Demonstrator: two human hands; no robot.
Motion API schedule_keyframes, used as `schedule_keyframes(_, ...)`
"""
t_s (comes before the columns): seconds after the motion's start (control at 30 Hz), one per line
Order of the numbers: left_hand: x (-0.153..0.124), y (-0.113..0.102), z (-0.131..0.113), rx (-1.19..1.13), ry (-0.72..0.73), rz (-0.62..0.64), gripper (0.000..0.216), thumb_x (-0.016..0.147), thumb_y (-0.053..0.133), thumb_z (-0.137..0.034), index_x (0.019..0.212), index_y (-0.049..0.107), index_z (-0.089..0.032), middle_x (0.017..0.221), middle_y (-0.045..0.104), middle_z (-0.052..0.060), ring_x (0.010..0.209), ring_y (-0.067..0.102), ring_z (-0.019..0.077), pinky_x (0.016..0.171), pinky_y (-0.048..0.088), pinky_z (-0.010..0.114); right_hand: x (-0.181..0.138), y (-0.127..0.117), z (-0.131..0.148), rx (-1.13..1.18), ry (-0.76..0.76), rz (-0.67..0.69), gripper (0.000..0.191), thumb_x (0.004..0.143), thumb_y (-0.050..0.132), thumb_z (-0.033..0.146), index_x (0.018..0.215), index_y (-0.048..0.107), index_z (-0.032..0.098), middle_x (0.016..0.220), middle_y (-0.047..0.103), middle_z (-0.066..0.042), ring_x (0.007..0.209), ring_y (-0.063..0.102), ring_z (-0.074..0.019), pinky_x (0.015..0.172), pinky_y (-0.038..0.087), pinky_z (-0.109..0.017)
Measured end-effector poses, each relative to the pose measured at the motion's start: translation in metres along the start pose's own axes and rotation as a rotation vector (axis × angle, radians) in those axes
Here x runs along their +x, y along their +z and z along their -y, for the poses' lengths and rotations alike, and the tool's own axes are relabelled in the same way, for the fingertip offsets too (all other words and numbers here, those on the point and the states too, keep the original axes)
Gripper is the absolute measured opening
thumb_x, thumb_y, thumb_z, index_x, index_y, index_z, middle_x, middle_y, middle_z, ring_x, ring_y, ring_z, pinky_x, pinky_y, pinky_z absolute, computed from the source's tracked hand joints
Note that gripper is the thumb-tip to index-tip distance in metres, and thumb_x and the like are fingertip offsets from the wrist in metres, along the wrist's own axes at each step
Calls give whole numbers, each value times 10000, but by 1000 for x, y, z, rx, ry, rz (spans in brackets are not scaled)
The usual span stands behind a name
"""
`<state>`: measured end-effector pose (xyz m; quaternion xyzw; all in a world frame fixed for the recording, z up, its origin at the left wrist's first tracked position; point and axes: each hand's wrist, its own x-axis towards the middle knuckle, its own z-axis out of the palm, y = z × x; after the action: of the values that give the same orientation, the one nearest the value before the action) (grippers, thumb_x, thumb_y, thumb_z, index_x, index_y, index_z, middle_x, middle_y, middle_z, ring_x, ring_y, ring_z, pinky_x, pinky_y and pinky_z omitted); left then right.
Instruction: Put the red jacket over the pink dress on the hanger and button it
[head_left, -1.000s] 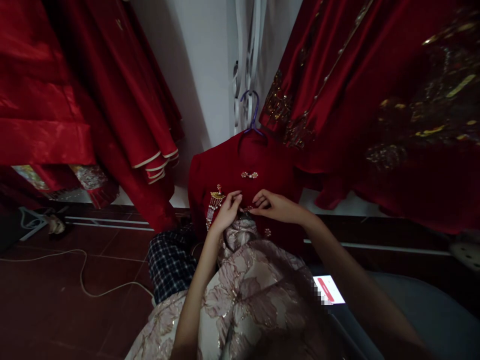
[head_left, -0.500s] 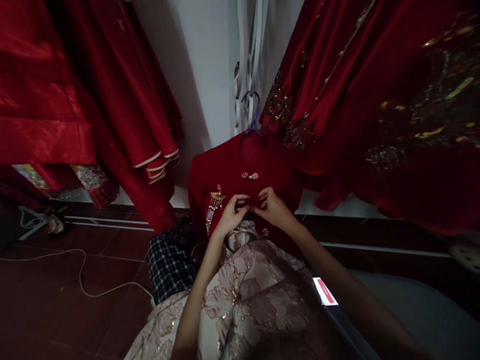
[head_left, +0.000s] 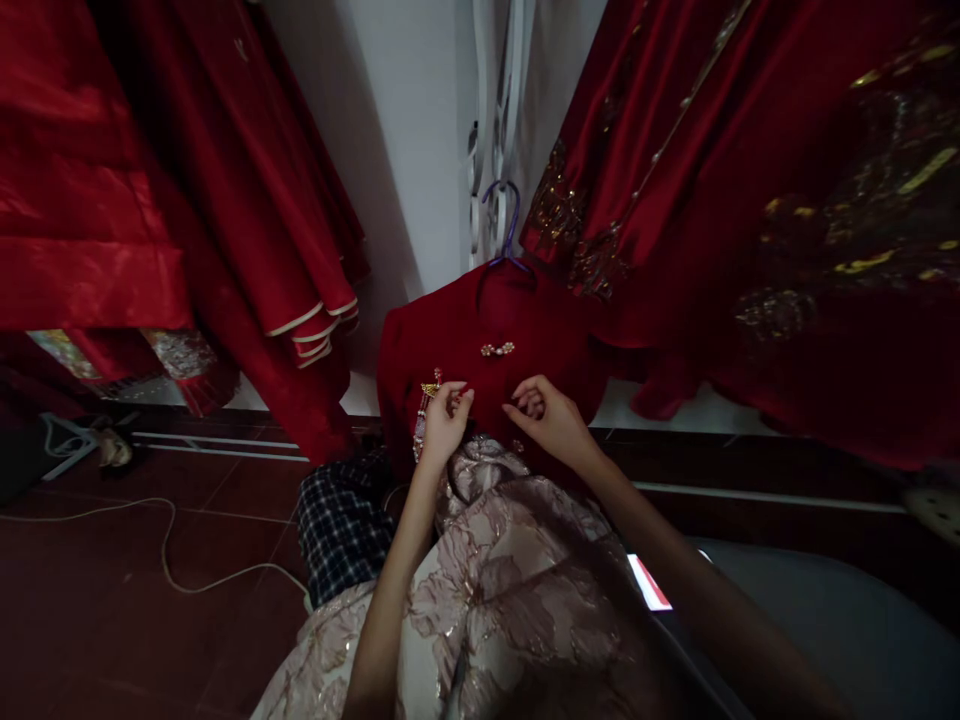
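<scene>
- Over the red jacket (head_left: 442, 340), my left hand (head_left: 448, 422) and right hand (head_left: 553, 420) have moved apart.
- Both curl; I can't tell if they pinch anything.
- Their shared work seems paused.

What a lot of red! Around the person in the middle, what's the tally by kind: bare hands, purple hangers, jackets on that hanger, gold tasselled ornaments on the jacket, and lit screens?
Bare hands: 2 (left hand, right hand)
Purple hanger: 1
Red jacket: 1
Tasselled ornament: 1, partly hidden
Lit screen: 1, partly visible
Total: 6
</scene>
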<state>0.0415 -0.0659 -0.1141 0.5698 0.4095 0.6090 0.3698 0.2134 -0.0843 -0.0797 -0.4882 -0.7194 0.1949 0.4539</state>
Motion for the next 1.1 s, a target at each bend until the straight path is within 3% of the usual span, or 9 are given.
schedule_keyframes(0.1,2,-4,-3,-36,15,-80,274,755,615,-374,911,603,-150,781,623,25,715,585,96,669,465,207,-1,21,11,106,15,54,355,697,645,409,934,502,186,847,586,-56,699,575,-141,568,509,-261)
schedule_keyframes(0.17,1,-5,-6,-90,-7,-76,279,732,638,-369,903,620,-150,805,640,36,741,601,110,690,475,220,3,36,13,132,23,5,448,659,679,407,989,480,178,944,569,-87,751,583,-157,579,528,-277)
schedule_keyframes(0.3,0,-8,-9,-112,-27,-82,265,748,608,-395,836,651,-148,776,639,26,693,588,103,667,492,225,11,56,13,170,12,-48,421,671,668,360,990,468,171,854,569,-59,698,578,-145,605,535,-292)
schedule_keyframes(0.43,1,-11,-7,-153,-79,-98,291,712,630,-428,770,655,-143,688,608,1,608,566,101,586,517,238,15,57,14,188,22,-41,327,674,663,313,925,502,179,754,588,-21,647,582,-125,603,527,-270)
schedule_keyframes(0.7,5,-25,-3,-127,-72,-165,288,662,680,-404,759,665,-133,743,656,22,625,594,108,614,522,242,18,54,9,156,46,-27,279,688,644,331,895,546,174,740,602,-27,642,583,-126,589,519,-259)
schedule_keyframes(0.9,7,-41,5,83,31,-408,236,734,611,-343,866,635,-149,845,645,53,716,592,111,669,497,233,17,72,-2,51,23,-139,455,603,724,405,918,499,166,844,578,-67,682,568,-156,578,516,-292)
schedule_keyframes(1.1,9,-35,14,-66,17,-255,202,721,599,-200,916,578,-154,925,640,67,824,617,125,789,497,282,23,84,-2,24,33,-189,320,699,636,349,929,490,181,822,602,-53,680,582,-159,616,504,-304)
